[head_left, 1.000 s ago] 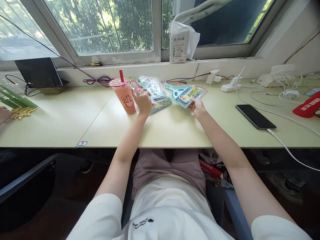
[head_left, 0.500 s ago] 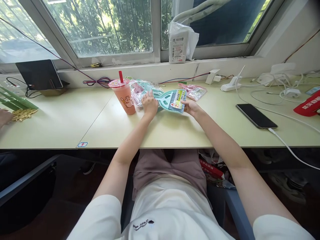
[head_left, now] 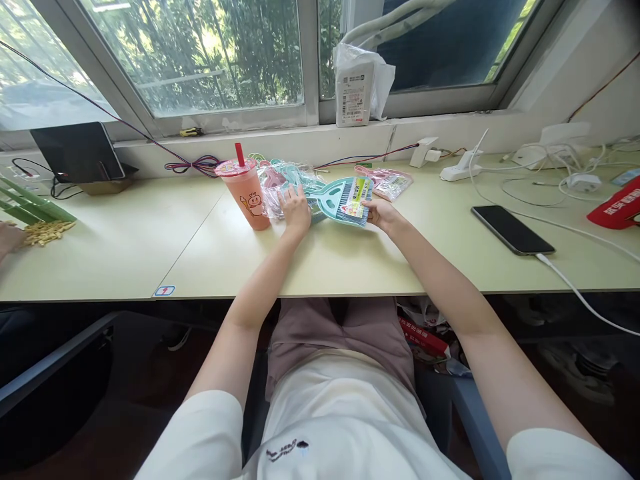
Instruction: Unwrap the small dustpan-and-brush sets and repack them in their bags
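My right hand pinches the wide end of a teal mini dustpan that has a blue-bristled brush and a printed label on it. Its handle points left, toward the pile. My left hand lies on a pile of plastic-wrapped teal and pink dustpan sets, fingers a little apart; its fingertips touch the wrapping near the teal handle. Left of that hand stands an orange drink cup with a red straw. Behind the held set, a pink wrapped set lies apart on the table.
A black phone on a white cable lies at right, near power strips and wires. A tablet stands at far left. Another person's hand is beside yellowish pieces. A boxed item sits on the sill.
My left hand has shifted slightly left over the pile. My right hand still holds the teal dustpan in nearly the same place.
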The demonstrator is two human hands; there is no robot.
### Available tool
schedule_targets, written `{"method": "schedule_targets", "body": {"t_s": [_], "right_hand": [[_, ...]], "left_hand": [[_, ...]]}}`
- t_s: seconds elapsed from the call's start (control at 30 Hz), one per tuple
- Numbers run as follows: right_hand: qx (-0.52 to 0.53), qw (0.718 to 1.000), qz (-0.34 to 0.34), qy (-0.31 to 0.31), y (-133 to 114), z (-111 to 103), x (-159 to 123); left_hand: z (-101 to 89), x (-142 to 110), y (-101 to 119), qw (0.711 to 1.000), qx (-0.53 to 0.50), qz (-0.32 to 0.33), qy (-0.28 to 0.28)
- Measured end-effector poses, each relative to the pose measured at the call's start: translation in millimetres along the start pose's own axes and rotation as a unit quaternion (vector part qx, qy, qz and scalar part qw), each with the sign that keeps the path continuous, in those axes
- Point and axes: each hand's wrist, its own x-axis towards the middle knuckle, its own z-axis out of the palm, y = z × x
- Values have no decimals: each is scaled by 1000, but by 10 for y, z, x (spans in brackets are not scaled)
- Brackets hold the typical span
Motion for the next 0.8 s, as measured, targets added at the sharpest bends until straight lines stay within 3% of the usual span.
{"method": "schedule_targets", "body": {"t_s": [0.1,0.27,0.53,0.8], "right_hand": [[-3,1000,-5,-10,-5,-21,5],[-1,1000,3,11,8,-7,4],[58,994,-46,83,12,-21,-19],[42,997,-48,46,37,-1,6]], "left_hand": [[-15,-11,20,996,93,-10,-10],[-26,-20,15,990,137,10,-7],[28,5,-21,992,115,41,16],[71,-6,-12,992,93,83,25]]}}
